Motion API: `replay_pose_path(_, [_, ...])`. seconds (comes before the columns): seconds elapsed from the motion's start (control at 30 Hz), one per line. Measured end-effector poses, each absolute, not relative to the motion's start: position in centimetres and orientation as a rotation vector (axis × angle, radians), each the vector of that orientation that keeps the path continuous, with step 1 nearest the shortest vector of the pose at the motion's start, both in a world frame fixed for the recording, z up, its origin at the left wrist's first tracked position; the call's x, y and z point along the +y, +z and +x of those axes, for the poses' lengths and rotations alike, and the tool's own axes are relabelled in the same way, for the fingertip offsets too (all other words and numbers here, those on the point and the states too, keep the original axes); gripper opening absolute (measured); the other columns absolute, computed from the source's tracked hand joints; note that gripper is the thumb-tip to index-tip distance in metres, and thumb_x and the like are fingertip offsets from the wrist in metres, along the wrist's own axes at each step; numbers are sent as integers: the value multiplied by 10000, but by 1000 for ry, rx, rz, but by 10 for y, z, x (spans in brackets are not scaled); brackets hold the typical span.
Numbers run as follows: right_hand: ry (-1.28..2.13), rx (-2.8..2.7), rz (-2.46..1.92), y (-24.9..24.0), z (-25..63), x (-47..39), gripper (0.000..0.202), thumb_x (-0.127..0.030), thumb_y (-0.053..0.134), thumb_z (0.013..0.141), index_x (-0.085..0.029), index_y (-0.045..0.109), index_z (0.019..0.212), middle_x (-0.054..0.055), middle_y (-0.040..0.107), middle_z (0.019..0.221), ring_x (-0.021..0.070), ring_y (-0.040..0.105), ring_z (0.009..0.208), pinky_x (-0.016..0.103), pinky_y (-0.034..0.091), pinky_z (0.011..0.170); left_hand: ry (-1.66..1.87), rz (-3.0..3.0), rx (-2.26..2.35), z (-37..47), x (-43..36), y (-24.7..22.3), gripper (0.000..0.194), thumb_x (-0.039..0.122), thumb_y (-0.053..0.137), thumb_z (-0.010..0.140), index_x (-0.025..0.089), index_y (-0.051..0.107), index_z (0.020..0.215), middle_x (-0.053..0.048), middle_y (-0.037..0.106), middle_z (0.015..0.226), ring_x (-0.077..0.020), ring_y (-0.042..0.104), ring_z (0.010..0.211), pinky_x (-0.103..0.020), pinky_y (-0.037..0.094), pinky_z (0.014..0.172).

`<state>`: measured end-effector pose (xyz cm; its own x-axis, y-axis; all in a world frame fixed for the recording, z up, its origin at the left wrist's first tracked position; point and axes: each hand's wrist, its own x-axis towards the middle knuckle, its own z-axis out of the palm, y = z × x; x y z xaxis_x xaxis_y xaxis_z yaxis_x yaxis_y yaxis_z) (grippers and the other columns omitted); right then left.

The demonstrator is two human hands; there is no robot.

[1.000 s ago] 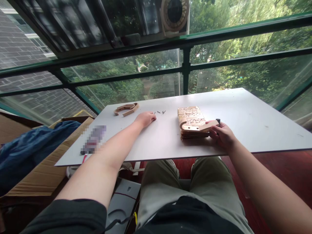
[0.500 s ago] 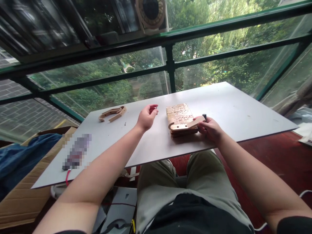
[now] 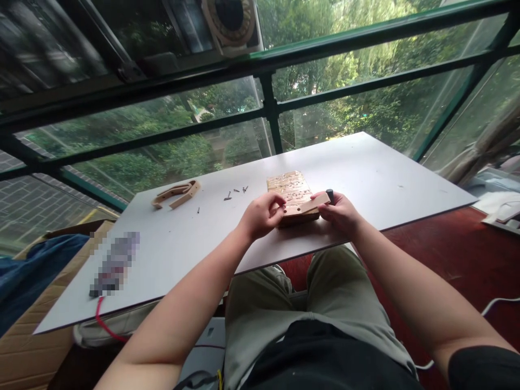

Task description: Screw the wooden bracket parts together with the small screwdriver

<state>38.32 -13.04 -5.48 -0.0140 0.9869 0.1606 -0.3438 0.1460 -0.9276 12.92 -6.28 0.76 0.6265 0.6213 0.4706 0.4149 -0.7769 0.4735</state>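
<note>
A rough, pitted wooden block (image 3: 289, 184) lies on the white table. Across its near edge rests a tan strip (image 3: 309, 206) with dark holes. My right hand (image 3: 339, 212) grips the strip's right end, beside a small black knob (image 3: 330, 194). At the strip's left end, my left hand (image 3: 266, 214) has its fingers pinched together; whatever is between them is too small to make out. Several small screws (image 3: 236, 190) lie beyond my left hand. Curved tan strips (image 3: 177, 194) with holes sit at the table's left.
The white table (image 3: 361, 162) stands against a green-framed window. A blurred-out object with a red cord (image 3: 101, 317) lies at the table's left front. A cardboard box (image 3: 30, 346) with blue cloth (image 3: 36, 265) stands left of the table.
My left hand has moved right and toward me, onto the left end of the strip. The screws it covered now show. My right hand still holds the strip. The view has shifted slightly.
</note>
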Motion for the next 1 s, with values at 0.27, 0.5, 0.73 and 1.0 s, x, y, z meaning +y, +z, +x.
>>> replay_pose_path(0.27, [1240, -1137, -836, -57, 385, -138, 454, -371, 889, 676, -163, 744, 1053, -26, 517, 634, 60, 321, 507, 249, 173, 496, 1246, 2354, 816, 119, -79, -26, 96, 233, 619, 898, 227, 650, 988, -44, 725, 965, -184, 693, 910, -323, 561, 853])
replay_pose_path(0.5, [1240, -1146, -862, -59, 387, -138, 423, -347, 890, 672, -164, 767, 1034, -11, 542, 656, 67, 332, 519, 259, 164, 516, 1275, 2351, 798, 117, -80, -23, 96, 241, 620, 898, 221, 659, 983, -55, 727, 964, -181, 698, 901, -329, 581, 855])
replay_pose_path(0.73, [1269, -1132, -828, -59, 388, -139, 434, -369, 910, 613, -158, 766, 963, -14, 548, 623, 68, 341, 511, 255, 159, 511, 1270, 2378, 772, 116, -83, -15, 164, 184, 640, 841, 217, 660, 1001, -38, 738, 952, -168, 705, 894, -289, 595, 807])
replay_pose_path(1.0, [1331, -1149, -734, -62, 391, -140, 376, -340, 895, 627, -146, 762, 919, -33, 502, 572, 56, 321, 481, 245, 132, 489, 1294, 2422, 683, 116, -87, -16, 232, 114, 649, 742, 203, 675, 954, -14, 722, 873, -140, 669, 765, -272, 576, 747])
